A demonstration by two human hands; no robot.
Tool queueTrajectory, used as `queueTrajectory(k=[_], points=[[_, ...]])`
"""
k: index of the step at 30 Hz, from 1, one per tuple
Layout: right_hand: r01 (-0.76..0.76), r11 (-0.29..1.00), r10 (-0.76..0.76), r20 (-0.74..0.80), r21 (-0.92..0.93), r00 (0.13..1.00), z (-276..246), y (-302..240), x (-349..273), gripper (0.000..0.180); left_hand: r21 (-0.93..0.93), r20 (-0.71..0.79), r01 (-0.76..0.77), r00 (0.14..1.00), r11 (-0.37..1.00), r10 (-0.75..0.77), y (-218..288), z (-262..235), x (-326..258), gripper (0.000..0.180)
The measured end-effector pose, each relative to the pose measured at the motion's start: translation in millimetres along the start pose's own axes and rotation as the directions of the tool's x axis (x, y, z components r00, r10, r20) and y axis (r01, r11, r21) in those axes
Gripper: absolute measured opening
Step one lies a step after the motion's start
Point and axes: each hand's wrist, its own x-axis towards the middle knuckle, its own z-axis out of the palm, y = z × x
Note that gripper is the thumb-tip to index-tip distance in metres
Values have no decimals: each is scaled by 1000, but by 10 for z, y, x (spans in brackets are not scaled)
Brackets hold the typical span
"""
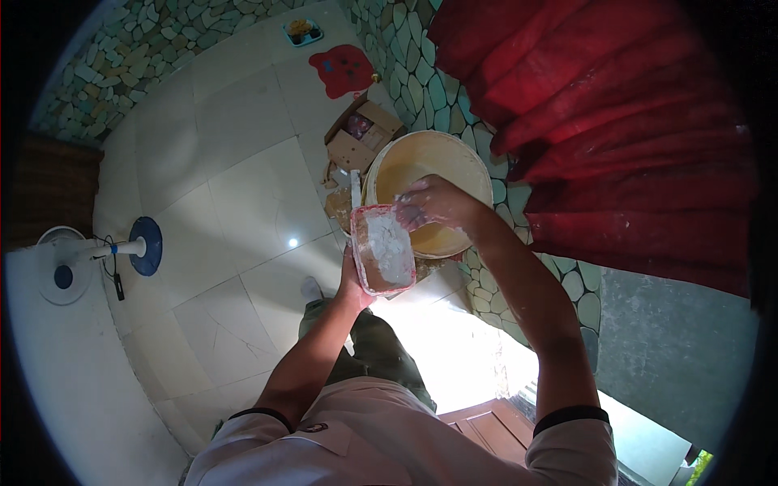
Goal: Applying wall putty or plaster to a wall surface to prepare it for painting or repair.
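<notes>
- A floor (243,194) of pale tiles spreads beneath everything, some tiles cracked or lined, with strong light falling near the person's legs.
- A red curtain (624,154) hangs in folds at the upper right.
- A wall of greenish stones (186,49) runs along the top left; similar stonework shows beside the curtain.
- A large cream bucket (468,166), yellowish inside, stands in front of the person, near the stonework.
- A white fan with a round blue base (147,245) is at the left, a dark cord beside it.
- An open cardboard box (353,151) sits just beyond the bucket, something reddish inside.
- A red mat (344,71) with dark marks lies farther off.
- A rectangular red-rimmed tub (357,251) holds white paste (387,243); it is held up at the bucket's near left side, overlapping its rim in view. Whether they touch is unclear.
- The left hand (356,279) grips the tub at its lower left, fingers partly hidden.
- The right hand (429,202), smeared white, is at the tub's upper right corner with fingers bent; I cannot tell whether they grip anything.
- A small blue tray (318,38) rests beyond the mat.
</notes>
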Motion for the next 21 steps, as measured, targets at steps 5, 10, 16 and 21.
queueTrajectory(k=[5,10,16,21], points=[[64,811,-167,-125,-581,978,449,-158,-108,21,39,57,-49,997,998,47,1,193,-63,62],[51,538,-305,-138,-841,942,761,-386,-351,21,31,121,-91,989,995,87,88,400,-197,58],[138,416,-395,-41,-899,918,898,-496,-548,22,-5,177,-78,981,997,78,165,605,-357,56],[167,344,-321,52,-924,946,1055,-675,-740,28,10,158,-44,987,999,42,179,670,-422,59]])
